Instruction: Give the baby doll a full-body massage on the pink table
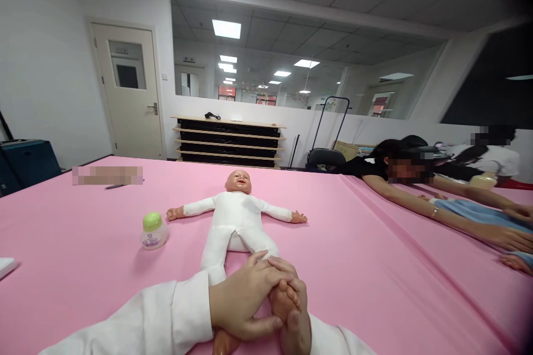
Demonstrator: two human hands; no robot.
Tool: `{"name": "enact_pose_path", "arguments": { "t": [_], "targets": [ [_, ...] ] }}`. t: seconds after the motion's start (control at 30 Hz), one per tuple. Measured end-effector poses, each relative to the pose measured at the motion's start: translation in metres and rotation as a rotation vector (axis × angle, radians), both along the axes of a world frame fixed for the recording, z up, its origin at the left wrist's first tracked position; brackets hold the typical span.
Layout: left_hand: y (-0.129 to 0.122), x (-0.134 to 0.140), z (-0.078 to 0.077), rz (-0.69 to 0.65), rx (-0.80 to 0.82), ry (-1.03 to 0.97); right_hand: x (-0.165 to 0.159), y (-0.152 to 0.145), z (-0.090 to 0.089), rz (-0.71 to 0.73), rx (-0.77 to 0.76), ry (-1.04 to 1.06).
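Note:
A baby doll (235,213) in a white cloth body lies on its back, arms spread, head away from me. Both my hands are around its right-side foot (284,300), whose toes show between them. My left hand (245,297) lies over the ankle and lower leg, thumb reaching across the foot. Curled round the foot's outer side is my right hand (298,305), its fingertips meeting my left fingers. The doll's other foot (225,342) shows below my left wrist. A small jar with a green lid (152,230) stands left of the doll.
A pink cloth (95,255) covers the table. A pen (119,185) lies near a blurred patch at the back left, and a white object (6,267) sits at the left edge. To the right, another person's arms (441,213) reach over a blue-clothed doll (483,214).

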State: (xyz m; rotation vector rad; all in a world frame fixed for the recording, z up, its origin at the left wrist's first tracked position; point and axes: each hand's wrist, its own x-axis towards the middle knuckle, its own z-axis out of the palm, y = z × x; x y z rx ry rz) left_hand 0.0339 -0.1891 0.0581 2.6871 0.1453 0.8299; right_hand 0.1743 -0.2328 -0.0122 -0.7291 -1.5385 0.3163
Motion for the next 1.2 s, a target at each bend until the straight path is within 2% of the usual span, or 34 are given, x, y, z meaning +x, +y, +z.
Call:
{"name": "enact_pose_path", "arguments": {
  "t": [0.13,0.33,0.53,0.63,0.73,0.83,1.0,1.2],
  "targets": [
    [0.0,0.002,-0.003,0.014,0.005,-0.009,-0.003,-0.003,-0.004,0.005,0.041,-0.035],
    [0.002,0.004,-0.006,0.031,-0.068,-0.074,-0.002,0.007,-0.015,0.011,0.008,-0.01],
    [0.002,0.009,0.001,-0.008,-0.143,-0.111,0.003,0.017,-0.017,-0.033,0.187,-0.067],
    [0.001,0.007,0.007,-0.037,-0.142,-0.117,0.001,0.014,-0.01,-0.042,0.134,-0.074],
    [0.001,0.003,0.011,-0.081,-0.148,-0.055,0.0,0.01,-0.006,0.03,0.072,0.01],
    [0.003,0.001,0.008,-0.073,-0.129,0.009,0.003,0.009,-0.006,0.142,0.062,0.097],
    [0.003,0.003,0.005,-0.04,-0.147,0.007,0.008,0.007,-0.005,0.21,0.008,0.131],
    [0.002,0.003,0.01,-0.016,-0.124,0.054,0.007,0.003,-0.002,0.059,-0.057,0.011]
  ]
}}
